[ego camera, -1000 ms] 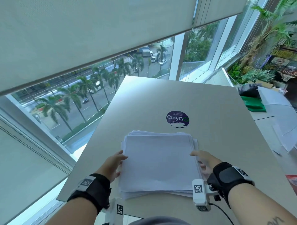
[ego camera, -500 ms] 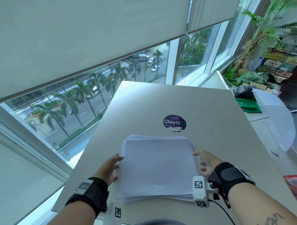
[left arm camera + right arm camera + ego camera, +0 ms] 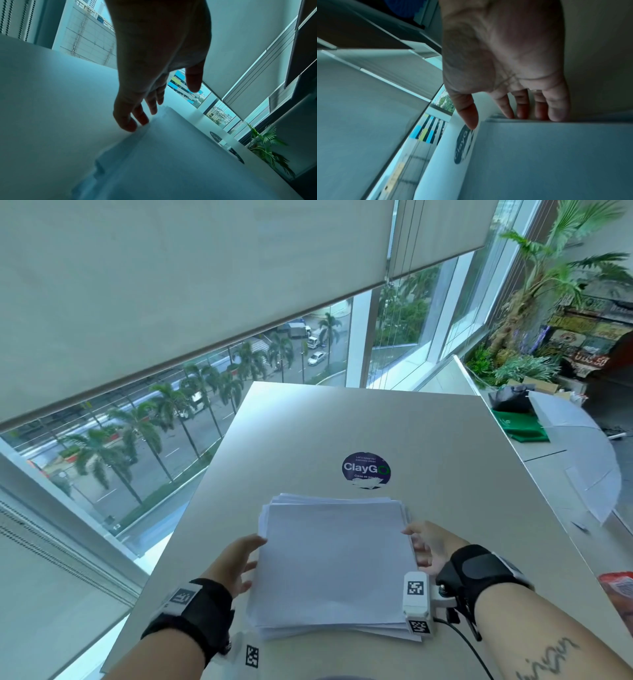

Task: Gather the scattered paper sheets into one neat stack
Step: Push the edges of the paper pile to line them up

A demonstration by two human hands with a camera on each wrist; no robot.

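Observation:
A stack of white paper sheets (image 3: 334, 563) lies on the grey table (image 3: 445, 474), its edges slightly uneven at the far and near ends. My left hand (image 3: 239, 559) rests against the stack's left edge with straight fingers (image 3: 130, 121) touching the sheets (image 3: 171, 155). At the stack's right edge my right hand (image 3: 426, 546) presses with straight fingertips (image 3: 554, 115) against the paper (image 3: 556, 155), thumb above the top sheet. Neither hand grips anything.
A round purple ClayGo sticker (image 3: 365, 469) sits on the table just beyond the stack. Windows and a drop lie to the left and far side. A green item (image 3: 520, 426) and white sheets (image 3: 575, 440) lie on a surface to the right.
Both hands have stayed at the stack's two sides, shifting slightly along the edges. The sheets look a little more squared than a second ago.

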